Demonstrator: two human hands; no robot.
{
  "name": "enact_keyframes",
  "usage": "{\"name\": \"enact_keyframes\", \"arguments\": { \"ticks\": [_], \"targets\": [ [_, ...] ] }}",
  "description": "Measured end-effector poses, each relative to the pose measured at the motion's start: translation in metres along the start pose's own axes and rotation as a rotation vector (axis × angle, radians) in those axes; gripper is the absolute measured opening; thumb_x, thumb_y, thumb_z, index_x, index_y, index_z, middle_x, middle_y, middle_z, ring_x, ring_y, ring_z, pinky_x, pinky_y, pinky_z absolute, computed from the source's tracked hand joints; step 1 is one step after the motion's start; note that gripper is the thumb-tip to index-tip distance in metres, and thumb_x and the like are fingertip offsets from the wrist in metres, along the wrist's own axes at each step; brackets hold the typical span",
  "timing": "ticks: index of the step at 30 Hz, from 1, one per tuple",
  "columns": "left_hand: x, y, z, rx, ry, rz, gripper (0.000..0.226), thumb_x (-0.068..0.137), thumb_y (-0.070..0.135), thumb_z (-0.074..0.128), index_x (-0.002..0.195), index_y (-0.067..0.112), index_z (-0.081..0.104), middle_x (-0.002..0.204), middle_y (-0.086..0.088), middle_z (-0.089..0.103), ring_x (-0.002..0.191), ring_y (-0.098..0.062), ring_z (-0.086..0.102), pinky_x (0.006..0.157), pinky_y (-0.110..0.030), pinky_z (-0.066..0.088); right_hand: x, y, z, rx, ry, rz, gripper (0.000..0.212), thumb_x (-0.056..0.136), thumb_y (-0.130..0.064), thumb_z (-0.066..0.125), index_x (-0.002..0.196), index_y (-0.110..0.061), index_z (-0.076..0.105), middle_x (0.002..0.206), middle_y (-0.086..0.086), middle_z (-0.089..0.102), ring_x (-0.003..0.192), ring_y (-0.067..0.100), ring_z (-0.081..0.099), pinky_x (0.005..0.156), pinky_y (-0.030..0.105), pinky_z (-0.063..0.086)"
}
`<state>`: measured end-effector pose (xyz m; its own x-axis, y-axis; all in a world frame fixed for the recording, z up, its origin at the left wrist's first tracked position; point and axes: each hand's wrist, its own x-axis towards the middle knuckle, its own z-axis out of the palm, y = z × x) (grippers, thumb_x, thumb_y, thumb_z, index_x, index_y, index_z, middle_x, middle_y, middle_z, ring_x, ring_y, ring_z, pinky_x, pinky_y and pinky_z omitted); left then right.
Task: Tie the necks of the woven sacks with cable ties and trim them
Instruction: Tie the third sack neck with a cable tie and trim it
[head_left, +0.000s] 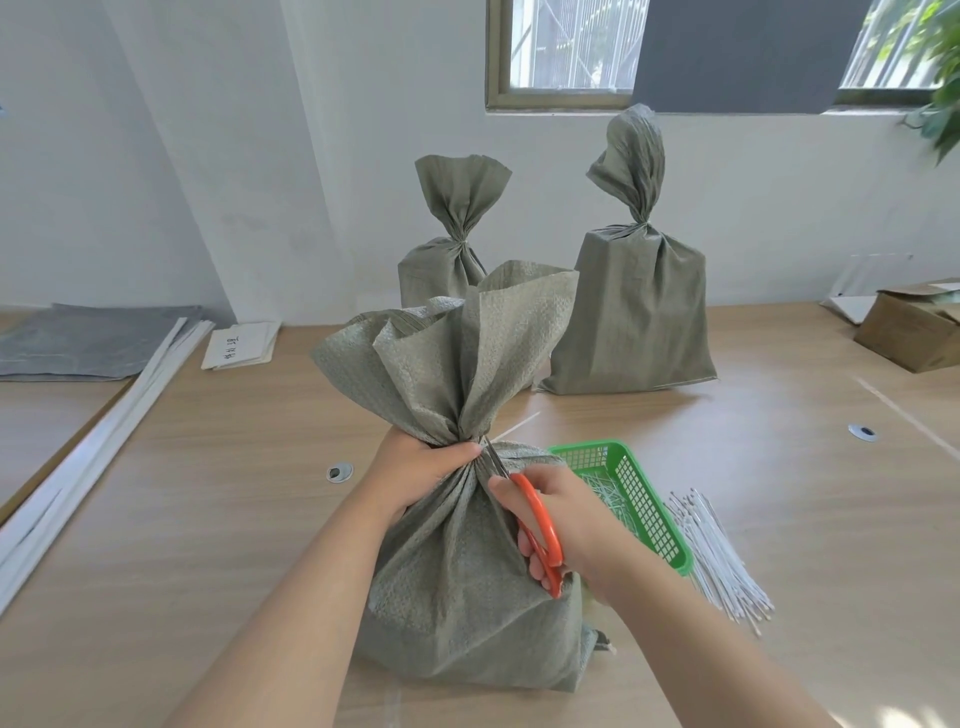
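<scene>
1. Sack (457, 571) stood upright at the near middle of the surface (208, 493), long axis vertical. Its gathered neck was up and its open mouth fanned out above.
2. Left hand (415, 467) was clenched round the neck from the left, thumb across the front.
3. Tie (519, 426) sat at the neck. Its white tail stuck out up and to the right, away from the camera.
4. Right hand (566, 514) grasped the scissors (525, 493) by the orange loops. The scissors' long axis ran steeply, with the blades pointing up and slightly left, tips at the neck beside the tail's root. Could not tell whether the blades touched the tie.
5. Green basket (639, 499) lay just right of the sack, with pale cut pieces inside.
6. Bundle of white ties (717, 561) lay beside the basket, farther right.
7. Two rear sacks (639, 312) stood upright near the wall, necks cinched.
</scene>
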<state>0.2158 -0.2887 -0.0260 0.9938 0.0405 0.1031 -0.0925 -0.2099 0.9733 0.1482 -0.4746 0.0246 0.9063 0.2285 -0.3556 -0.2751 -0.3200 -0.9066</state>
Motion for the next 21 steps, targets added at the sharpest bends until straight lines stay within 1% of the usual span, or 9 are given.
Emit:
{"name": "enact_keyframes", "arguments": {
  "ticks": [3, 5, 9, 11, 14, 16, 18, 21],
  "targets": [
    [0.0, -0.001, 0.0, -0.014, -0.01, 0.003, 0.031, 0.078, 0.01, 0.084, 0.106, 0.022, 0.077, 0.104, 0.01, 0.078, 0.102, -0.002, 0.07, 0.09, -0.022, 0.052, -0.001, 0.0, 0.0, -0.018, 0.005, 0.001, 0.035, 0.095, -0.045, 0.059, 0.098, -0.01, 0.059, 0.062, 0.012, 0.057, 0.037, 0.019, 0.051, 0.037, 0.023, 0.043],
    [0.0, -0.001, 0.001, -0.021, -0.018, 0.008, 0.031, 0.077, 0.011, 0.084, 0.104, 0.024, 0.077, 0.105, 0.01, 0.078, 0.104, -0.004, 0.07, 0.093, -0.025, 0.052, -0.002, 0.001, 0.0, -0.047, 0.018, -0.008, 0.033, 0.095, -0.045, 0.058, 0.096, -0.011, 0.059, 0.062, 0.011, 0.058, 0.036, 0.018, 0.051, 0.037, 0.024, 0.043],
    [0.0, 0.001, 0.003, -0.009, -0.026, 0.019, 0.031, 0.079, 0.008, 0.083, 0.102, 0.028, 0.076, 0.102, 0.012, 0.078, 0.101, 0.0, 0.07, 0.089, -0.021, 0.051, -0.004, 0.004, 0.003, -0.062, 0.054, -0.022, 0.032, 0.097, -0.041, 0.057, 0.093, -0.009, 0.058, 0.06, 0.012, 0.056, 0.034, 0.018, 0.048, 0.034, 0.023, 0.04],
    [0.0, 0.001, 0.003, -0.006, -0.03, 0.01, 0.031, 0.078, 0.009, 0.084, 0.102, 0.028, 0.076, 0.102, 0.013, 0.078, 0.101, 0.001, 0.069, 0.088, -0.021, 0.051, -0.004, 0.005, 0.004, -0.072, 0.067, -0.028, 0.032, 0.097, -0.04, 0.056, 0.093, -0.009, 0.058, 0.058, 0.011, 0.055, 0.033, 0.018, 0.047, 0.034, 0.023, 0.04],
    [0.001, 0.001, 0.004, 0.002, -0.038, 0.005, 0.03, 0.078, 0.012, 0.085, 0.102, 0.028, 0.076, 0.103, 0.012, 0.078, 0.103, -0.002, 0.07, 0.09, -0.024, 0.052, -0.002, 0.008, 0.005, -0.105, 0.1, -0.03, 0.03, 0.096, -0.039, 0.056, 0.088, -0.01, 0.057, 0.052, 0.006, 0.053, 0.032, 0.016, 0.045, 0.036, 0.024, 0.04],
    [0.0, 0.002, 0.004, 0.011, -0.042, 0.006, 0.029, 0.078, 0.012, 0.084, 0.099, 0.03, 0.076, 0.1, 0.014, 0.078, 0.1, 0.002, 0.069, 0.087, -0.02, 0.051, -0.002, 0.01, 0.007, -0.086, 0.127, -0.021, 0.029, 0.096, -0.037, 0.057, 0.083, -0.012, 0.056, 0.049, 0.002, 0.049, 0.03, 0.013, 0.042, 0.036, 0.023, 0.037],
    [-0.001, 0.002, 0.004, 0.005, -0.043, 0.009, 0.03, 0.079, 0.01, 0.083, 0.101, 0.03, 0.076, 0.1, 0.015, 0.077, 0.1, 0.003, 0.069, 0.086, -0.019, 0.051, -0.003, 0.01, 0.008, -0.045, 0.136, -0.019, 0.027, 0.096, -0.037, 0.058, 0.085, -0.012, 0.058, 0.05, 0.002, 0.049, 0.031, 0.013, 0.041, 0.035, 0.021, 0.036],
    [-0.001, 0.002, 0.004, -0.003, -0.056, -0.001, 0.03, 0.079, 0.011, 0.083, 0.106, 0.024, 0.076, 0.104, 0.011, 0.078, 0.102, -0.001, 0.07, 0.089, -0.022, 0.051, -0.006, 0.011, 0.008, -0.026, 0.143, -0.025, 0.028, 0.094, -0.041, 0.059, 0.092, -0.013, 0.062, 0.053, 0.005, 0.054, 0.033, 0.016, 0.046, 0.035, 0.022, 0.04]
  ]
}}
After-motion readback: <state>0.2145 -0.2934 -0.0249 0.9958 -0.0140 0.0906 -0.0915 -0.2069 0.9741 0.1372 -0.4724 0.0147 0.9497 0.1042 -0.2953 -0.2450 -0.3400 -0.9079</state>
